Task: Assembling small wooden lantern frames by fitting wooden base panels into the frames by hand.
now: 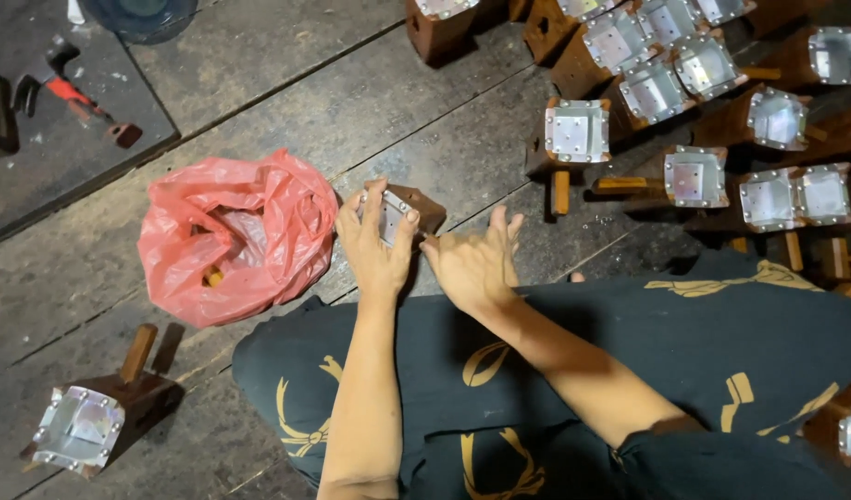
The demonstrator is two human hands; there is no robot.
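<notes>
While the left hand (374, 245) has its fingers clamped on a metal-capped wooden block (397, 211), right hand (473, 264) fingers sit spread beside it; red plastic bag (229, 236) nearby.

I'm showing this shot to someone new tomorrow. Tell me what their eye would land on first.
The crumpled red plastic bag on the dark plank floor stands out first, just left of the hands. Next to it the left hand grips a small wooden block with a shiny metal plate, the right hand close beside it. A crowd of similar metal-faced blocks fills the upper right.
</notes>
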